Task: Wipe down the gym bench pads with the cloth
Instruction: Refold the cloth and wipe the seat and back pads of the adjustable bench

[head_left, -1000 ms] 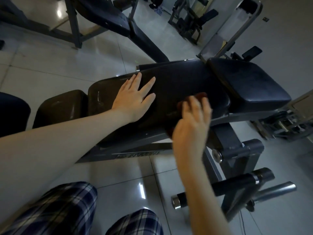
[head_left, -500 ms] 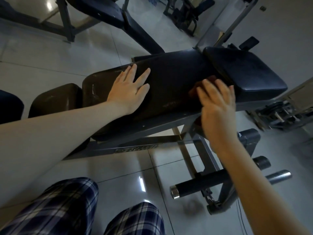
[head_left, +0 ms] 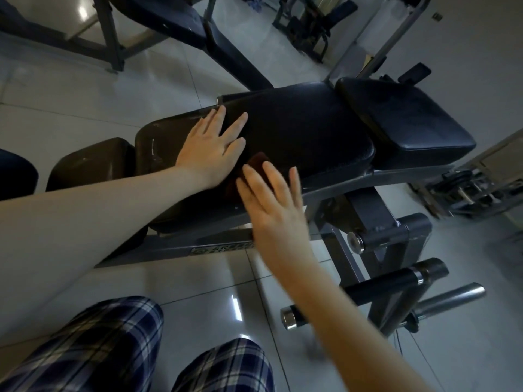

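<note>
A long black back pad (head_left: 305,131) runs across the middle of the view, with a square black seat pad (head_left: 402,123) at its right end and a small brownish pad (head_left: 90,165) at its left. My left hand (head_left: 215,145) lies flat on the back pad's left part, fingers spread. My right hand (head_left: 268,196) presses a dark reddish-brown cloth (head_left: 256,161) against the pad's near edge, just right of my left wrist. Most of the cloth is hidden under my fingers.
The bench's grey steel frame (head_left: 376,210) and leg roller bars (head_left: 382,290) stand low at the right. Another bench (head_left: 169,21) stands behind on the tiled floor. Weight plates (head_left: 464,190) lie at the far right. My plaid-trousered knees (head_left: 119,346) are at the bottom.
My right hand has slid the cloth leftward along the back pad's near edge, from near the seat pad to beside my left wrist. My left hand stays put.
</note>
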A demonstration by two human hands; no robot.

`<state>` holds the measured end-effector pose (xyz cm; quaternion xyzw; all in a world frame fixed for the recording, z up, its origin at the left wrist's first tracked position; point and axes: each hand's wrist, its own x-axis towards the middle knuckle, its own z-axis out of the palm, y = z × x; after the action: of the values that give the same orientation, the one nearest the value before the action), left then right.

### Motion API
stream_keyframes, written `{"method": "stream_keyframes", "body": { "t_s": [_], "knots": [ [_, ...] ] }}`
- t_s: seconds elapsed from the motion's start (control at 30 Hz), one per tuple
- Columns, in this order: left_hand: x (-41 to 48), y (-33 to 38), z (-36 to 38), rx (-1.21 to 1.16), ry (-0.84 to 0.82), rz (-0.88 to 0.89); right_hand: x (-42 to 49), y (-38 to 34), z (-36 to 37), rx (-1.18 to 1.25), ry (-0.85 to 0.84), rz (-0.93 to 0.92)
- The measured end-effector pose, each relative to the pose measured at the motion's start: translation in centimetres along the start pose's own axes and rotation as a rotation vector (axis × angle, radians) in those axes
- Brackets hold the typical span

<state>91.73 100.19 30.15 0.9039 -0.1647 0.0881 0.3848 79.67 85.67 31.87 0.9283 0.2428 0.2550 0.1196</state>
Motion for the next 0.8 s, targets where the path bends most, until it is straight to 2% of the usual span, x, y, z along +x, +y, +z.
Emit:
{"method": "stream_keyframes", "body": {
  "t_s": [0.07,0.2,0.27,0.37,0.47,0.57,0.7,0.73,0.8],
  "knots": [
    [0.0,-0.1,0.0,0.012,-0.006,0.012,0.1,4.3,-1.5,-0.096,-0.020,-0.029],
    [0.0,0.0,0.0,0.025,-0.009,-0.007,0.2,11.1,-3.8,-0.181,0.010,0.202],
    [0.0,0.1,0.0,0.024,-0.003,-0.006,0.4,11.0,-3.4,-0.139,0.068,0.352],
    [-0.1,0.0,0.0,0.006,-0.003,-0.004,1.6,6.4,-1.2,-0.026,0.217,0.534],
    [-0.1,0.0,0.1,0.011,-0.001,0.004,1.5,-0.2,1.2,0.072,0.274,0.461],
    [0.1,0.1,0.1,-0.005,-0.001,-0.019,0.5,-4.8,2.1,0.130,0.190,0.320],
    [0.0,0.0,0.1,0.004,0.006,0.002,0.0,-0.4,0.3,0.044,0.006,0.022],
    [0.0,-0.1,0.1,0.004,0.004,0.014,0.1,1.8,-0.3,-0.001,-0.012,-0.022],
    [-0.1,-0.3,0.1,0.008,0.003,0.023,0.4,6.5,-1.6,-0.102,0.007,0.006]
  ]
}}
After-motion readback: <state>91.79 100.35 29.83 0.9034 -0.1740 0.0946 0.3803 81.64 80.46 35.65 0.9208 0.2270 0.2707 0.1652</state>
